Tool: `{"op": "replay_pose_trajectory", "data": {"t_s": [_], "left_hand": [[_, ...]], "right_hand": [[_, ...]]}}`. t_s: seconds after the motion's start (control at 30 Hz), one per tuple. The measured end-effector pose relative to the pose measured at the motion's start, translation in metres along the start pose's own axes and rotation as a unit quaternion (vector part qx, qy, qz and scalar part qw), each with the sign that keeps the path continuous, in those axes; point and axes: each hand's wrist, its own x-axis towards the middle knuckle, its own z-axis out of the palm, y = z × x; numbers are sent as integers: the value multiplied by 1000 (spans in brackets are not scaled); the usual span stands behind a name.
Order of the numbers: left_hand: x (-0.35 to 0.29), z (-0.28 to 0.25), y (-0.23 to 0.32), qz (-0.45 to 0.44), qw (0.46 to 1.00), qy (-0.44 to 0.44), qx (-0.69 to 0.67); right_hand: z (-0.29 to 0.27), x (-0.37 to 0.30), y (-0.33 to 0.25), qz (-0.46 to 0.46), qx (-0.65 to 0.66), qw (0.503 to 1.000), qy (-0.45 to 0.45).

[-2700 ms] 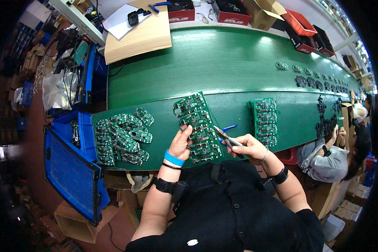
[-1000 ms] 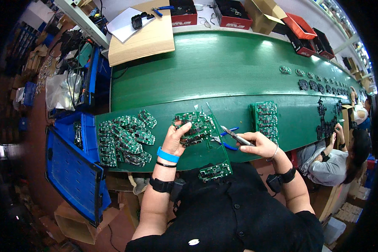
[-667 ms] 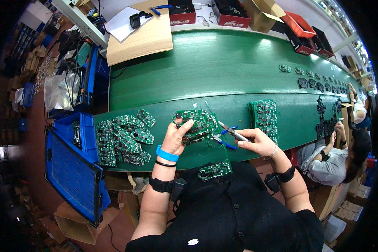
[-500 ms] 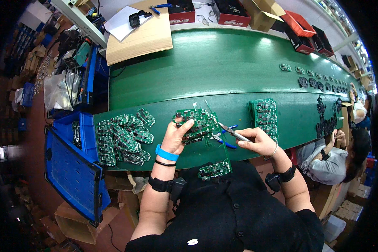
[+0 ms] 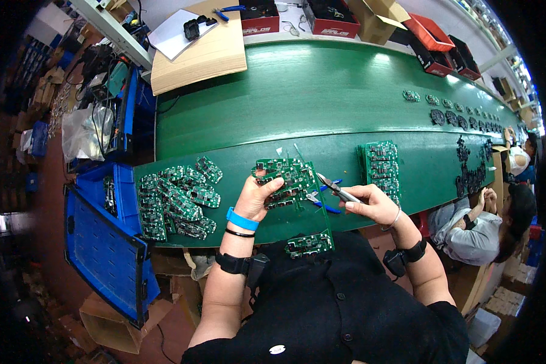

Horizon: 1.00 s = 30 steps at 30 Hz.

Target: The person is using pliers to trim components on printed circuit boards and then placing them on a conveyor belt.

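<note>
My left hand (image 5: 256, 195) grips a green circuit board panel (image 5: 288, 175), the thumb pressed on its face. Along the panel's right side runs a thin green strip, slanting down toward a separate circuit board (image 5: 308, 244) near my shirt. My right hand (image 5: 373, 205) is closed round a pair of pliers (image 5: 344, 195), whose grey jaws point at the strip and the panel's right edge. Blue-handled cutters (image 5: 314, 198) lie on the bench behind the strip, partly hidden. Left of my hands is a loose pile of circuit boards (image 5: 179, 200); a stack of board panels (image 5: 380, 167) stands to the right.
A blue crate (image 5: 106, 242) sits at the bench's left end. Cardboard (image 5: 200, 57) with pliers on it lies at the back left, beside red boxes (image 5: 330, 19). Rows of boards and black parts (image 5: 452, 119) run along the right. Another person (image 5: 470, 227) sits at the right.
The panel in my left hand has tilted, showing its face more fully, and my left thumb has shifted right. The pliers' jaws have moved slightly up along the strip.
</note>
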Motion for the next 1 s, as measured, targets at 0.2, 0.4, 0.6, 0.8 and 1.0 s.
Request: {"op": "replay_pose_trajectory", "data": {"t_s": [0.2,0.4,0.6,0.8,1.0], "left_hand": [[0,2,3,0,1000,-1,23],[1,1,-4,0,1000,-24,-15],[21,-29,-57,-50,981,-74,-170],[-33,-74,-35,-95,988,-56,-105],[-50,-35,-28,-146,986,-75,-34]], "right_hand": [[-2,0,-1,-8,-28,1000,0],[-7,-1,-3,22,39,997,-66],[-9,1,5,11,118,986,-113],[-18,1,12,37,110,993,-1],[-11,24,29,31,153,987,39]]}}
